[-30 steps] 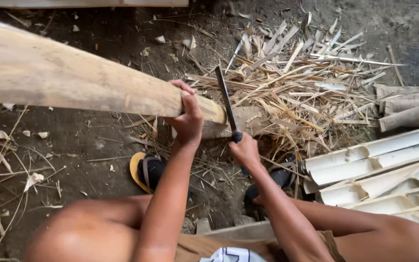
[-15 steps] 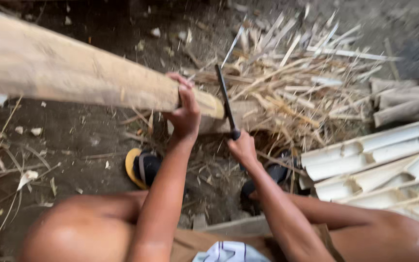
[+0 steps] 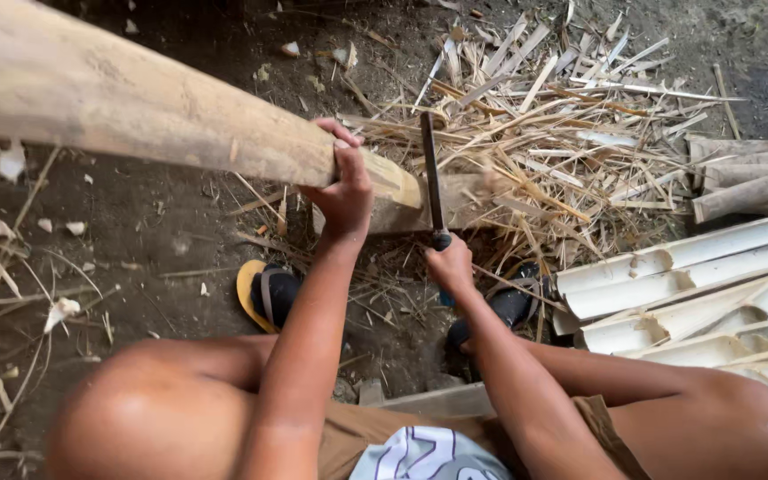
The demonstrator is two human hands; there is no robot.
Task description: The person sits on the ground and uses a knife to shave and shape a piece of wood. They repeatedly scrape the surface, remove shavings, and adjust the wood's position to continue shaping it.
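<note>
A: The bamboo pole, how's it look to handle?

B: Thick, long, prob. heavy and stiff. It runs from the upper left edge down to the cut end near frame centre, tilted, that end resting on a pale wood block. Skin looks smooth, so likely slippery; grip round the full girth near the end.

A: Which is where the left hand is?

B: Yes. Fingers curled over the top of the pole just short of the cut end, pressing it down. Closed round it, not spread.

A: Right hand?

B: Just below the pole's end, fist wrapped tight on the handle of a dark blade. Blade stands nearly upright, right beside the cut end; can't tell if the edge is touching it.

A: Blade's the risk, then.

B: I'd judge so. Left fingers are near it, and a round pole could roll.

A: Around the pole?

B: Right of the end, a heap of dry splinters and strips. Further right and lower, split bamboo halves, pale inside, stacked. Below the pole, a yellow-edged sandal on bare dirt ground, knees at bottom.
</note>
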